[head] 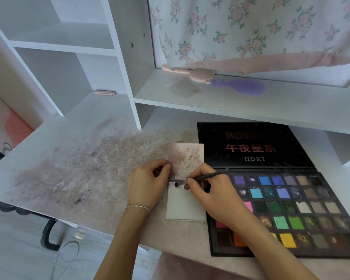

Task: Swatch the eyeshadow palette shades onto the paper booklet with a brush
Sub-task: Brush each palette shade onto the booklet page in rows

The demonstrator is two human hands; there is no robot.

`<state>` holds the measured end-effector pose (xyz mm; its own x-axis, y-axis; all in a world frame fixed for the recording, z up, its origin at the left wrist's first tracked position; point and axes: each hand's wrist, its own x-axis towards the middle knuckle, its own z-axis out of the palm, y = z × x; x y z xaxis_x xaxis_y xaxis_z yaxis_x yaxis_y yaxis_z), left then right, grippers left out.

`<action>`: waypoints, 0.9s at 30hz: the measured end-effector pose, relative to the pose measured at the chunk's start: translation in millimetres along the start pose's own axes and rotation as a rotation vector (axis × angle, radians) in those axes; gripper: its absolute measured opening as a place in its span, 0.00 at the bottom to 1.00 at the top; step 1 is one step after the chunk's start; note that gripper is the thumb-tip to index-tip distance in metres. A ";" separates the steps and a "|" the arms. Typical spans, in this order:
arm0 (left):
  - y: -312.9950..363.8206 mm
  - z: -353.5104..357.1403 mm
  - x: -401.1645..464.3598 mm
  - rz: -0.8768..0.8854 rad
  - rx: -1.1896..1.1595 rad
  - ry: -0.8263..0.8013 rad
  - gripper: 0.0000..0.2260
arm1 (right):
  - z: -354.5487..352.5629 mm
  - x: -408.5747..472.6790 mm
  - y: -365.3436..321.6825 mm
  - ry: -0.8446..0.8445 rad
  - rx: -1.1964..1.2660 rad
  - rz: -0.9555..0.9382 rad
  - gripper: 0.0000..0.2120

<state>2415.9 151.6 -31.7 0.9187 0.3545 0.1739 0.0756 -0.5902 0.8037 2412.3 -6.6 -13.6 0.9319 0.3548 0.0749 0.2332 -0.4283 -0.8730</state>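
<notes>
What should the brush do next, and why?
Probably sweep sideways along the top of the lower page. The brush tip already touches the booklet near its fold, where a purple smudge starts, the right hand grips it, and the left hand pins the booklet.

We see a white desk (73, 138), its top smudged with purplish powder. On it lie the open paper booklet (185, 207) and, just to its right, touching, the open eyeshadow palette (287, 215). On the shelf (251, 106) above lie a pink bear-shaped comb (200, 74) and a purple brush (242, 86)
</notes>
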 end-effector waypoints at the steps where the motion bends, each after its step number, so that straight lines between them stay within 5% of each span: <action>1: -0.1 0.0 -0.1 0.000 -0.001 0.002 0.04 | 0.0 -0.3 -0.3 -0.007 0.000 0.003 0.06; 27: 0.3 -0.7 -0.2 -0.010 0.013 -0.011 0.04 | -0.6 0.4 -2.3 -0.012 -0.020 -0.017 0.08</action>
<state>2415.5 151.8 -31.1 0.9222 0.3524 0.1592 0.0898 -0.5957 0.7982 2412.3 -6.0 -11.2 0.9244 0.3723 0.0833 0.2544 -0.4388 -0.8618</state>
